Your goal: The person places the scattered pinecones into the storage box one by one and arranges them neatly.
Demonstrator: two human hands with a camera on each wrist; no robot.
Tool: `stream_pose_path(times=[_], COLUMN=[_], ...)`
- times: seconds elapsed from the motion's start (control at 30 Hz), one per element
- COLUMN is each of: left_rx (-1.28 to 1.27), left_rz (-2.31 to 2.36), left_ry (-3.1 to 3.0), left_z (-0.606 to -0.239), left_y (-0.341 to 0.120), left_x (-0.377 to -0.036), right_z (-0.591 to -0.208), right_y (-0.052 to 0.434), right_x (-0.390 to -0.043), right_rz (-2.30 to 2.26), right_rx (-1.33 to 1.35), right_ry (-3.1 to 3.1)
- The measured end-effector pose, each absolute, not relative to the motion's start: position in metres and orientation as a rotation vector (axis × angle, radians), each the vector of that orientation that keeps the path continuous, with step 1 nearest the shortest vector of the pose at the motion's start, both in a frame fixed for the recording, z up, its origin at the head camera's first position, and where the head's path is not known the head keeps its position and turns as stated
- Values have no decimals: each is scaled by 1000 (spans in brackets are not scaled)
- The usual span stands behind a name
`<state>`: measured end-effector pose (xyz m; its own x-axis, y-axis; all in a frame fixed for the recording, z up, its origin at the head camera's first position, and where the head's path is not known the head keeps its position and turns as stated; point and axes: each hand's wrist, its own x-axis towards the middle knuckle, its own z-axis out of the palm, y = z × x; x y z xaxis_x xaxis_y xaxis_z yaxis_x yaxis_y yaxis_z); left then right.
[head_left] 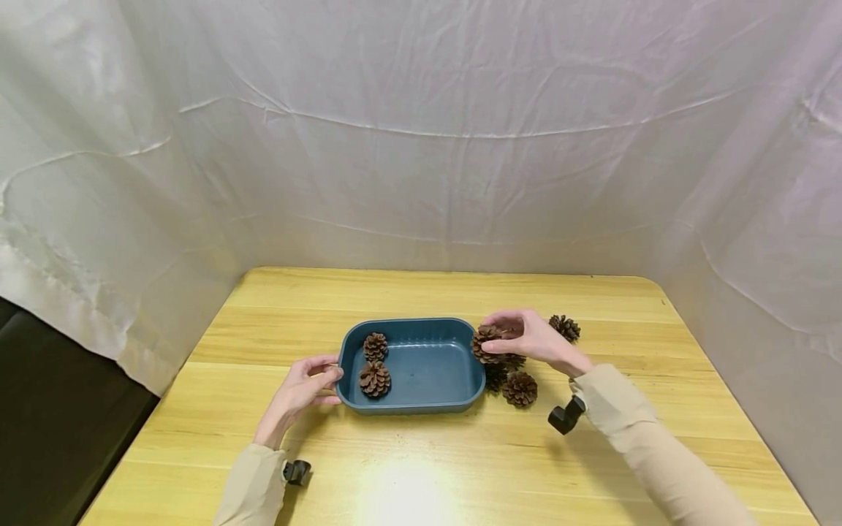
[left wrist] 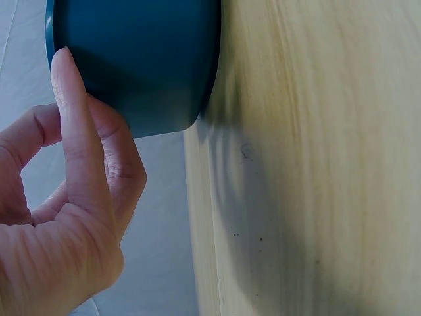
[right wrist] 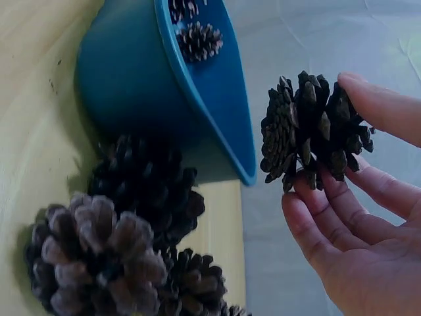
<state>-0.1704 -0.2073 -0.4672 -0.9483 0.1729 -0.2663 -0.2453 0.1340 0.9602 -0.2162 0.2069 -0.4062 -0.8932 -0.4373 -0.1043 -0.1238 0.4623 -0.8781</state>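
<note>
A dark blue rectangular basin point(head_left: 414, 405) stands on the table, with two pine cones point(head_left: 375, 379) inside at its left end. My left hand point(head_left: 304, 387) holds the basin's left end; in the left wrist view the thumb point(left wrist: 72, 112) lies at the rim and other fingers sit behind the wall. Between thumb and fingers, my right hand point(head_left: 529, 340) grips a pine cone point(right wrist: 316, 128), raised just beside the basin's right rim. Below that hand, several loose pine cones point(right wrist: 99, 257) lie on the table against and near the basin's right end.
One more pine cone point(head_left: 564, 328) lies farther back, right of my right hand. The wooden table point(head_left: 276, 307) ends at a pale hanging cloth point(head_left: 447, 183) behind and at the sides. A dark surface point(head_left: 52, 409) shows past the left edge.
</note>
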Motion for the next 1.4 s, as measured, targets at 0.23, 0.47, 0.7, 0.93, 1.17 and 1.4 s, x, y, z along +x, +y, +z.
stream_pose_path(times=[0.23, 0.47, 0.7, 0.93, 1.17, 1.4], left_rx=[-73, -81, -86, -75, -27, -63], left_rz=[1877, 1874, 1878, 1887, 1891, 1888], left_ry=[2109, 2122, 2117, 2105, 2102, 2112], left_z=[-467, -469, -470, -469, -471, -471], left_y=[-207, -207, -207, -207, -210, -208], left_x=[-170, -171, -171, -170, -170, -170], right_z=[-403, -400, -400, -403, -408, -413], right_y=[194, 179, 169, 156, 143, 131], right_x=[-217, -219, -223, -226, -230, -231], right_rz=[-1391, -1384, -1382, -1378, -1367, -1371], right_rx=[-592, -685, -701, -715, -677, -640], right_ry=[2361, 2316, 2237, 2164, 2101, 2033])
